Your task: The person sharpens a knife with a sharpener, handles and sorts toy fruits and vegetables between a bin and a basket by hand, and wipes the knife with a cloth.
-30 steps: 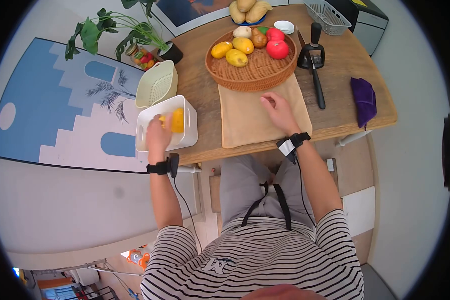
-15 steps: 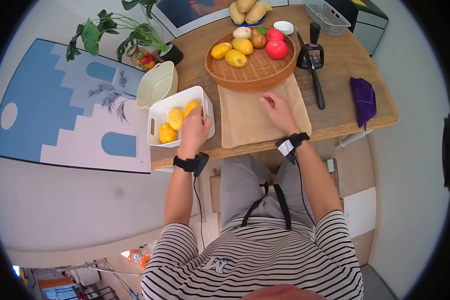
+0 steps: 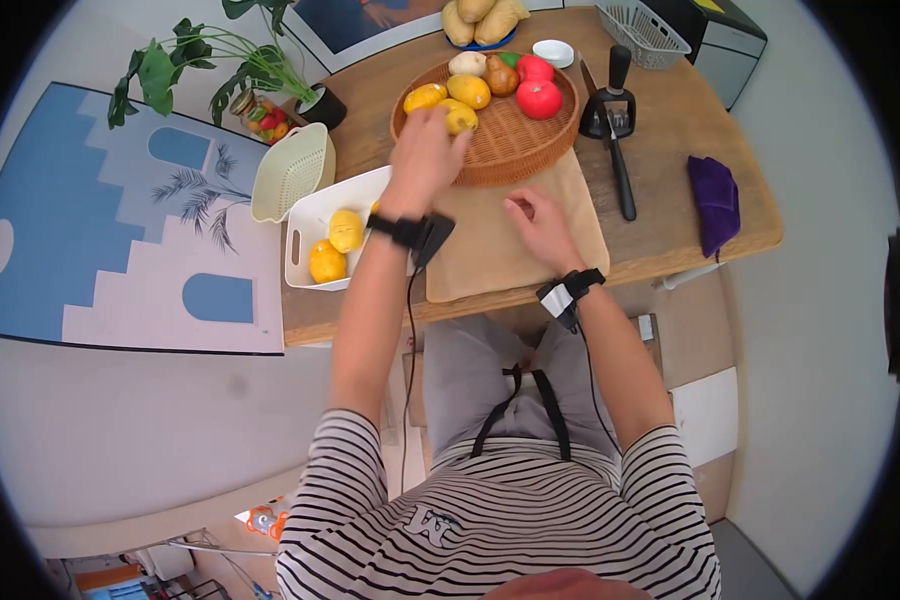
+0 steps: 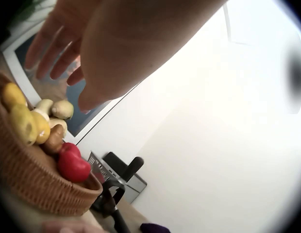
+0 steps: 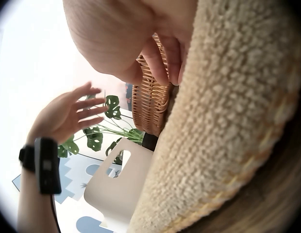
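Observation:
My left hand (image 3: pixel 425 170) reaches over the near left rim of a round wicker basket (image 3: pixel 515 160). Its fingers are spread and hold nothing, as the left wrist view shows. Just beyond the fingertips, smooth yellow oval fruits (image 3: pixel 468 92) lie in the basket, partly covered by the hand. Two red round fruits (image 3: pixel 539 99) sit at the basket's right side. More yellow fruits (image 3: pixel 346 231) are in a white plastic bin (image 3: pixel 315 212), partly behind my left wrist. On a beige towel (image 3: pixel 580 215) rests my right hand (image 3: pixel 545 228), loosely curled and holding nothing.
A fruit peeler or knife with a black handle (image 3: pixel 622 185) lies beside a black-handled slicer (image 3: pixel 618 75). A purple cloth (image 3: pixel 714 205) is at the table's right. Behind the bin stand a pale green basket (image 3: pixel 295 175) and a potted plant (image 3: pixel 321 106).
My left hand has left the white bin and moved forward to the wicker basket. Earlier the bin was pulled rightward beside the towel. My right hand has stayed on the towel.

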`<state>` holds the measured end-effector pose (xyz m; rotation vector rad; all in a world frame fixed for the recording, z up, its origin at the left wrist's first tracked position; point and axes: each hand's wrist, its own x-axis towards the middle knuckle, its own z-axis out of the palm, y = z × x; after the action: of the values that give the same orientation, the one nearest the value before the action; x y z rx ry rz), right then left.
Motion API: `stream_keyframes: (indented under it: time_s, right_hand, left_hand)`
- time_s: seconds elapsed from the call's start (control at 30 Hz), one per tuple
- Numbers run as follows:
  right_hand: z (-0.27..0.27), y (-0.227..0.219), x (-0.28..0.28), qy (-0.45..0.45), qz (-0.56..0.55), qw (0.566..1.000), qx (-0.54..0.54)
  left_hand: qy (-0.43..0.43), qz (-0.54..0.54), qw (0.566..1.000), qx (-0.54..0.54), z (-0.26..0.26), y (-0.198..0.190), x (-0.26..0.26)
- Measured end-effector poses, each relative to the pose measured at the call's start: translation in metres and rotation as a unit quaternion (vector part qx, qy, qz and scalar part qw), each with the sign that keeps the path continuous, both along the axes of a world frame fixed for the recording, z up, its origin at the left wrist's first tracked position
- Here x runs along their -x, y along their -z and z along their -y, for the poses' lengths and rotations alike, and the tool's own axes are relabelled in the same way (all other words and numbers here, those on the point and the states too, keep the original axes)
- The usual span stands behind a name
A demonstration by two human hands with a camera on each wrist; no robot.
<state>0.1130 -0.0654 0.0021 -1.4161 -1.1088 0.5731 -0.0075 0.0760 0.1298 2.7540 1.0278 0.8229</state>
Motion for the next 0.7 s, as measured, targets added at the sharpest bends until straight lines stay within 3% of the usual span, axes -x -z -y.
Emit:
stream_keyframes:
  time_s: [0.07, 0.13, 0.2, 0.33, 0.43, 0.57, 0.7]
  right_hand:
    - [0.002, -0.001, -0.001, -0.001, -0.002, 1.0, 0.001]
    - [0.003, -0.005, -0.001, -0.002, 0.002, 1.0, 0.011]
    - [0.003, -0.006, -0.001, -0.003, 0.006, 1.0, 0.015]
    - [0.004, -0.007, -0.002, -0.011, 0.013, 1.0, 0.017]
    - [0.004, -0.006, 0.0, -0.015, -0.021, 1.0, 0.016]
    - [0.004, -0.008, 0.001, -0.013, -0.021, 1.0, 0.007]
    - [0.003, -0.007, 0.0, -0.005, -0.008, 1.0, 0.008]
  left_hand:
    - [0.003, -0.029, 0.999, 0.019, -0.028, 0.015, -0.033]
    - [-0.038, -0.22, 0.974, 0.049, -0.051, 0.025, -0.059]
    - [-0.043, -0.256, 0.964, 0.063, -0.075, 0.047, -0.074]
    - [-0.06, -0.343, 0.936, 0.053, -0.087, 0.054, -0.082]
    - [-0.074, -0.296, 0.951, 0.053, -0.086, 0.05, -0.074]
    - [-0.094, -0.321, 0.942, 0.025, -0.084, 0.038, -0.062]
    - [-0.023, -0.257, 0.963, 0.079, -0.088, 0.038, -0.051]
